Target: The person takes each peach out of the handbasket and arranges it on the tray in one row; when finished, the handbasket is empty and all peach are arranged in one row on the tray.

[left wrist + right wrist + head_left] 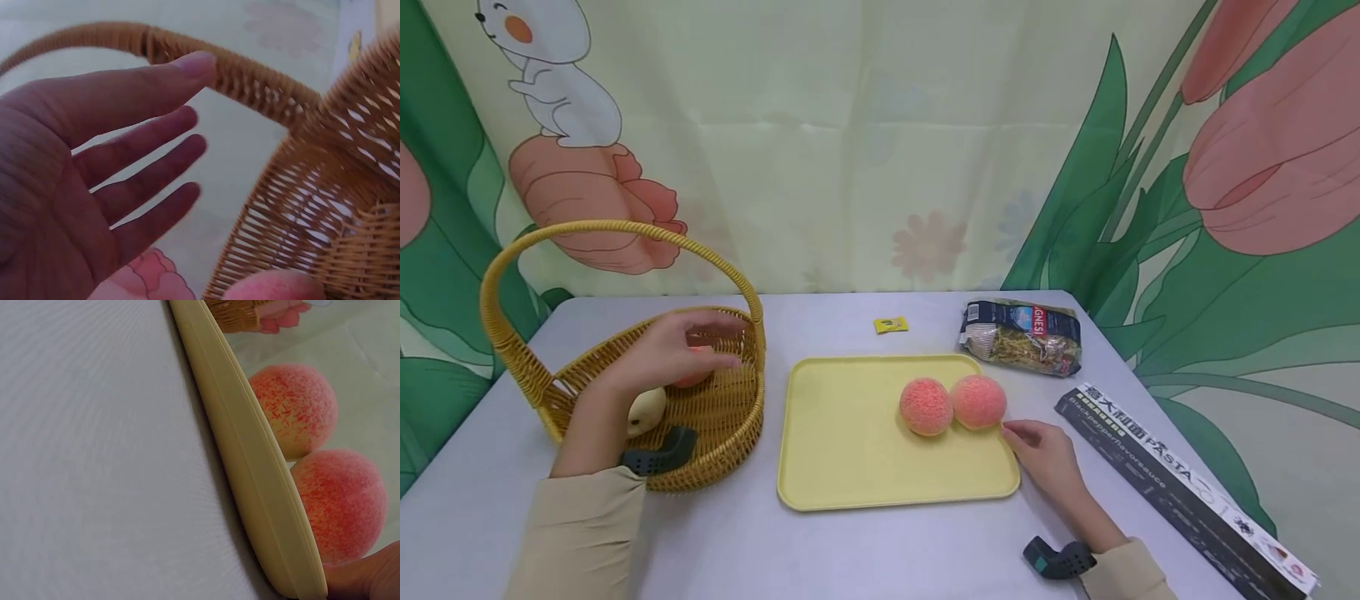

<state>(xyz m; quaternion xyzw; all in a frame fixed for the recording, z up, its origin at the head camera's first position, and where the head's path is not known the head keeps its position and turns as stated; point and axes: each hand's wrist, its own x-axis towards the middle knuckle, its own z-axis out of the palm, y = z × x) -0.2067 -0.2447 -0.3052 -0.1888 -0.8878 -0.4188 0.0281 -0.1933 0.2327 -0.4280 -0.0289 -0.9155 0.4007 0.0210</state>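
"Golden wicker comes first: we see a round basket (751, 437) with a tall arched handle, and a smooth, pale, rounded thing (646, 413) inside it."

"And the left hand (673, 350)?"

"Within the basket, fingers straight and spread, holding nothing. We find a pink peach (692, 381) lying near it, partly hidden by it in the head view."

"Rightward, we have a yellow tray (842, 433), flat, with rounded corners and a raised rim."

"On its right side, two round peaches sit side by side, the left one (926, 407) and the right one (978, 402), speckled pink over cream."

"And the right hand (1045, 454)?"

"Fingertips at the tray's rim, just beside the right one; we cannot tell whether they pinch."

"Beyond, we see a glossy pasta bag (1022, 337), then a long, slim box (1180, 492)."
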